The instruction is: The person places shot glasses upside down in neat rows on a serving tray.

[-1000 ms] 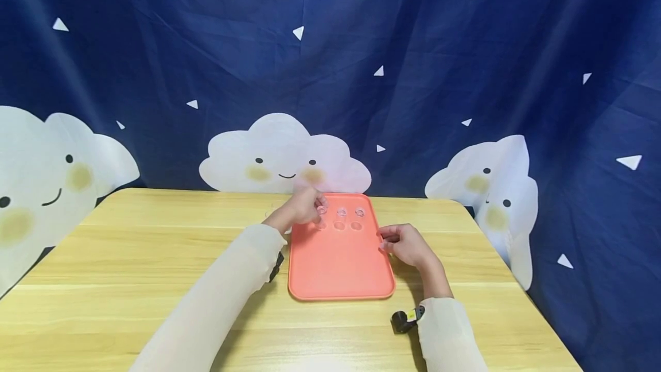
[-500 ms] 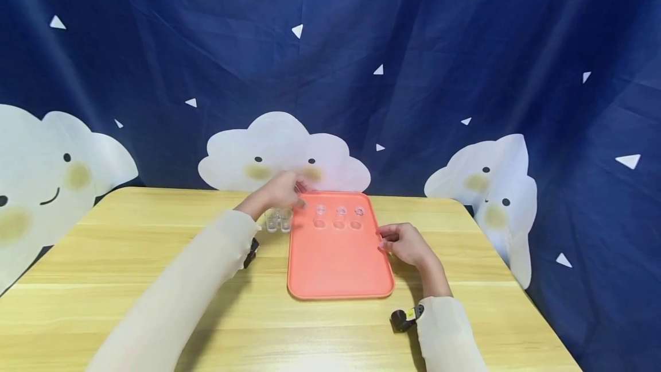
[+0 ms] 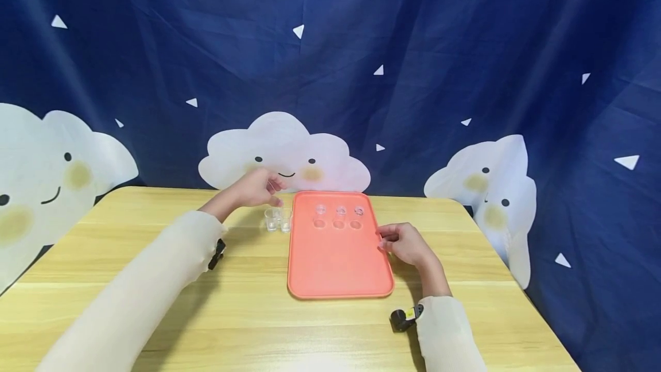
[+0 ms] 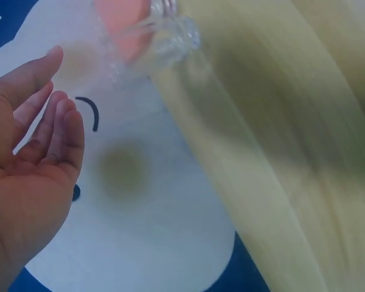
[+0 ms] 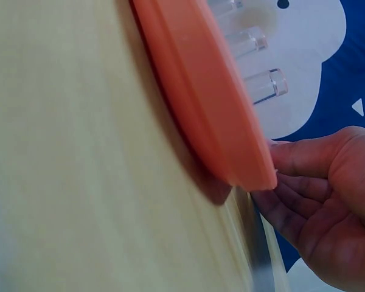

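My left hand [image 3: 256, 187] hovers with loosely spread fingers above clear shot glasses [image 3: 271, 221] on the table, left of the coral tray [image 3: 338, 268]. Nothing is in that hand [image 4: 36, 140] in the left wrist view, where a blurred glass [image 4: 161, 52] stands beyond the fingertips. On the far part of the tray three clear glasses [image 3: 338, 218] form a row, their thick ends up. My right hand [image 3: 410, 245] grips the tray's right rim. In the right wrist view that hand [image 5: 328, 194] has the tray edge [image 5: 222, 103] between thumb and fingers.
The light wooden table [image 3: 206, 303] ends at a dark blue curtain [image 3: 330, 73] with white clouds and triangles. Black wrist cameras [image 3: 405, 318] sit at both cream sleeves [image 3: 449, 332].
My left hand has let go of the left glass in the tray's row and moved left over the glasses on the table. The right hand has stayed at the tray's rim.
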The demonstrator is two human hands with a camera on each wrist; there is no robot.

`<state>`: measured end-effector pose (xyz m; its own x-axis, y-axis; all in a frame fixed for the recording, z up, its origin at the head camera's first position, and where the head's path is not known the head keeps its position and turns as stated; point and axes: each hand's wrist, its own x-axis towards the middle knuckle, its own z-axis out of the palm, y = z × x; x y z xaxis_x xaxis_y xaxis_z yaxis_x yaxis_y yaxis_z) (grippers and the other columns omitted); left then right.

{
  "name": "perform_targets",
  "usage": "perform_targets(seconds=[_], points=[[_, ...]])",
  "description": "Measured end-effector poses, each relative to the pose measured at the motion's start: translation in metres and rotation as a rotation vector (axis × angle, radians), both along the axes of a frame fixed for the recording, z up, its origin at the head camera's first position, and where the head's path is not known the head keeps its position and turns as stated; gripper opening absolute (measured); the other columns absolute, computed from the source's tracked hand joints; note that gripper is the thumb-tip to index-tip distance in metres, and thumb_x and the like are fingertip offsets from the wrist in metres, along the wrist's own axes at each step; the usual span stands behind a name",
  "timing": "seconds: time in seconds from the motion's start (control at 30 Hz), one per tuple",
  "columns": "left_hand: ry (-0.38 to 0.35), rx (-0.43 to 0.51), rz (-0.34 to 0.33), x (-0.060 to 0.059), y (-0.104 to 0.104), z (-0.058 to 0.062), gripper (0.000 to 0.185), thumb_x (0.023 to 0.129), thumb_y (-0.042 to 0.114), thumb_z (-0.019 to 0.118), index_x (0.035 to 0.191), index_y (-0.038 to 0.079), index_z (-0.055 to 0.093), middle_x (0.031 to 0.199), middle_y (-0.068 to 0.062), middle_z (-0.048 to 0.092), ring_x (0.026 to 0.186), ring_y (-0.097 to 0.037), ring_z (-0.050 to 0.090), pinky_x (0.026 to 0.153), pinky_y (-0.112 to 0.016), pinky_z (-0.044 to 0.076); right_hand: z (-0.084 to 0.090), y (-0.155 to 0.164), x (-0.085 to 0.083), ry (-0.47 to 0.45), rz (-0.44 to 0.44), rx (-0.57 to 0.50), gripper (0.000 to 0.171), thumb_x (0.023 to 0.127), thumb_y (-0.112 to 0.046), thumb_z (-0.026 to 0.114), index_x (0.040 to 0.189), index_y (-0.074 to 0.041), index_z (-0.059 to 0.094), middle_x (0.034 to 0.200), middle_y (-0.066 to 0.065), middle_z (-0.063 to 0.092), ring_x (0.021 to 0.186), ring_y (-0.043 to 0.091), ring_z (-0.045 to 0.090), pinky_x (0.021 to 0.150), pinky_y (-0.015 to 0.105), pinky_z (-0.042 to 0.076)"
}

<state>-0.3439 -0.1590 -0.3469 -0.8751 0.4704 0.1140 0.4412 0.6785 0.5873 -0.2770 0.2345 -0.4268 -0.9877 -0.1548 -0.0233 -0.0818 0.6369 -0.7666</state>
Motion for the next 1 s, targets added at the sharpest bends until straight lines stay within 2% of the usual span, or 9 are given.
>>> perform_targets(seconds=[0.27,0.5,0.7,1.0], points=[[-0.016,0.019,0.001,0.006,-0.021,-0.007,0.037,0.078,0.004,0.086,0.111,-0.005,0.071,0.110,-0.021,0.072,0.097,-0.036,0.069,0.091,-0.045,0.056,-0.001,-0.001,0.001,-0.007,-0.010,0.004,0.034,0.092,0.004,0.070,0.125,0.001,0.070,0.104,0.009,0.074,0.092,0.021,0.067,0.084,0.036,0.059],[-0.039,0.032,-0.006,0.012,-0.032,-0.019,0.039,0.078,0.006,0.087,0.113,-0.005,0.072,0.110,-0.023,0.072,0.097,-0.035,0.069,0.089,-0.043,0.057,0.000,0.000,0.003,-0.016,-0.025,-0.001,0.032,0.092,0.005,0.069,0.124,0.000,0.071,0.103,0.008,0.073,0.090,0.020,0.065,0.084,0.034,0.058],[-0.059,0.059,-0.012,0.018,-0.040,-0.030,0.043,0.079,0.007,0.087,0.114,-0.010,0.069,0.109,-0.025,0.071,0.089,-0.026,0.068,0.087,-0.042,0.057,0.001,0.001,0.001,-0.018,-0.013,-0.013,0.033,0.092,0.006,0.068,0.125,0.002,0.070,0.102,0.009,0.073,0.090,0.021,0.065,0.082,0.033,0.058],[-0.123,0.117,0.020,0.021,-0.042,-0.048,0.041,0.078,0.006,0.086,0.112,-0.008,0.069,0.102,-0.015,0.070,0.090,-0.022,0.065,0.087,-0.038,0.056,0.000,-0.003,0.000,-0.007,-0.013,-0.001,0.033,0.092,0.004,0.070,0.125,0.000,0.071,0.104,0.008,0.073,0.092,0.020,0.066,0.083,0.034,0.059]])
